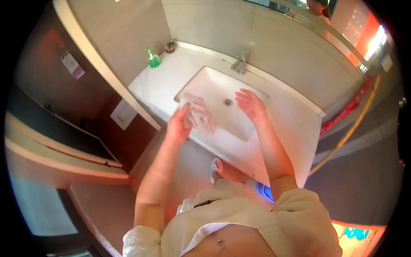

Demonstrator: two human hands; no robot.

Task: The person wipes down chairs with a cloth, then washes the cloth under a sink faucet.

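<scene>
Pale pinkish white on the crumpled cloth [200,115] in the grip of the left hand [179,124]. White, tinged pink, on the washbasin [246,124] right of the grip; silver on the faucet [240,65] beyond. White on the countertop [158,81] around both. Bright green on the soap pump bottle [154,61] beyond the grip, to its left. Grey-beige with thin joint lines on the wall tiles [205,25] farther off. White and purple on the label [72,65] well left; cream on the shirt [188,222] nearer than the grip.
</scene>
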